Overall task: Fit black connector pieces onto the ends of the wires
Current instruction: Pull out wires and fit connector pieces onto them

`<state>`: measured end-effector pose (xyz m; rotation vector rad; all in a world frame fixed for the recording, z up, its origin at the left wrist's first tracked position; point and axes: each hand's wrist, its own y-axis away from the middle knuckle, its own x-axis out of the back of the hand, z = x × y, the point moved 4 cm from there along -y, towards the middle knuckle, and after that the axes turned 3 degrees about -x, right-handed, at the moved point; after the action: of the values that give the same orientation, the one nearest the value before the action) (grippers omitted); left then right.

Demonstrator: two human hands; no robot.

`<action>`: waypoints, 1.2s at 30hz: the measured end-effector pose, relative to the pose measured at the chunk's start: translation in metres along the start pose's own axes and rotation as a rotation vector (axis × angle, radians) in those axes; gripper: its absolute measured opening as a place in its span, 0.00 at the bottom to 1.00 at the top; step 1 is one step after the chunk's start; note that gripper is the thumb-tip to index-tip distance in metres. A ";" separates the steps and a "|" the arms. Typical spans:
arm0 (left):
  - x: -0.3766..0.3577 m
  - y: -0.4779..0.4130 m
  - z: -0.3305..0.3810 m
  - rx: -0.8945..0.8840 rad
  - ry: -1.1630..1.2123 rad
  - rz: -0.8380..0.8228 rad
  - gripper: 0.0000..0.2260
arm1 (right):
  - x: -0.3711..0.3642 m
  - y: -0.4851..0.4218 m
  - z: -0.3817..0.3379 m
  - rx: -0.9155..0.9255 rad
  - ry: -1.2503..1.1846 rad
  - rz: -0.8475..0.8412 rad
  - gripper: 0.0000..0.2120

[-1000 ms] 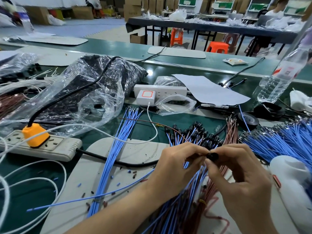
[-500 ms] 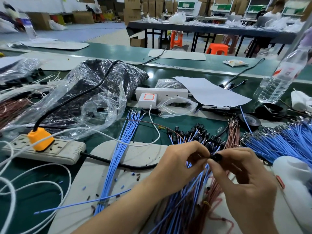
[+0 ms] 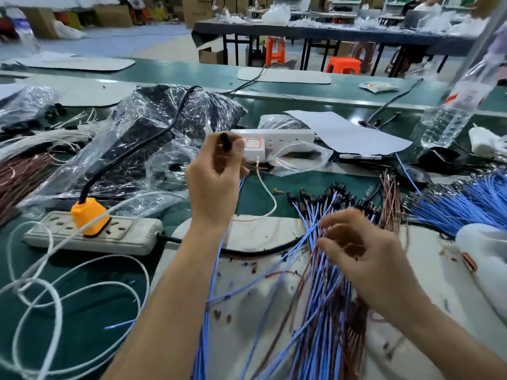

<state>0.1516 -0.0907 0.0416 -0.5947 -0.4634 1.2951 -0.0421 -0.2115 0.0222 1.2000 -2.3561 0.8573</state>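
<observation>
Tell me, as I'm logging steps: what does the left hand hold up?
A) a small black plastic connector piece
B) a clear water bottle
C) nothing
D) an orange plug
A: the left hand pinches the small black plastic connector piece in a raised grip, a thin blue wire trailing below.

A head-worn wide-angle camera faces forward and down, close above the wires [image 3: 315, 325].

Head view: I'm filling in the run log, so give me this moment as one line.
left hand pinches black connector, blue wire trailing down | right hand over wire bundle, grip unclear
</observation>
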 end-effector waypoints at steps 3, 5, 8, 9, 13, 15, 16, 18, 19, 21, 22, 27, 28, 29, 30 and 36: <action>0.001 0.000 -0.007 0.011 -0.008 0.014 0.03 | -0.034 -0.011 -0.014 0.071 0.282 -0.304 0.03; -0.003 0.002 -0.010 0.004 -0.026 -0.013 0.04 | -0.057 -0.015 -0.023 0.105 0.379 -0.474 0.07; -0.005 0.003 -0.012 -0.004 -0.032 -0.018 0.05 | -0.091 -0.020 -0.046 0.149 0.395 -0.552 0.10; -0.005 0.004 -0.013 -0.003 -0.025 -0.014 0.05 | -0.102 -0.020 -0.053 0.149 0.379 -0.570 0.10; -0.005 0.005 -0.015 0.029 0.018 -0.009 0.03 | -0.115 -0.018 -0.058 0.111 0.357 -0.627 0.08; -0.006 0.004 -0.016 0.047 0.035 -0.005 0.04 | -0.107 -0.013 -0.054 0.099 0.322 -0.731 0.04; -0.006 0.004 -0.016 0.051 0.038 -0.002 0.04 | -0.102 -0.010 -0.051 0.069 0.331 -0.826 0.03; -0.004 0.002 -0.015 0.068 0.047 0.019 0.06 | -0.089 -0.005 -0.041 -0.053 0.305 -1.026 0.05; -0.002 0.001 -0.016 0.084 0.059 0.043 0.06 | -0.084 -0.005 -0.037 -0.145 0.251 -1.078 0.06; 0.002 -0.001 -0.016 0.120 0.090 0.100 0.07 | -0.078 -0.016 -0.032 -0.297 0.130 -0.982 0.05; 0.003 -0.002 -0.016 0.136 0.102 0.125 0.06 | -0.079 -0.024 -0.030 -0.357 0.075 -0.863 0.08; 0.003 -0.005 -0.006 0.152 0.112 0.095 0.06 | -0.117 -0.050 -0.037 -0.472 -0.038 -0.517 0.15; 0.004 -0.008 -0.004 0.133 0.107 0.062 0.06 | -0.123 -0.051 -0.039 -0.498 -0.068 -0.490 0.15; 0.005 -0.011 -0.002 0.117 0.106 0.027 0.07 | -0.128 -0.052 -0.039 -0.542 -0.127 -0.478 0.15; 0.007 -0.013 -0.002 0.101 0.109 -0.003 0.07 | -0.131 -0.051 -0.037 -0.597 -0.208 -0.480 0.14; 0.016 -0.012 -0.010 -0.076 -0.120 -0.199 0.04 | -0.121 -0.043 -0.036 -0.795 -0.524 -0.502 0.08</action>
<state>0.1701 -0.0784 0.0418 -0.5216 -0.6565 1.1305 0.0641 -0.1346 -0.0031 1.6148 -2.1883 -0.5766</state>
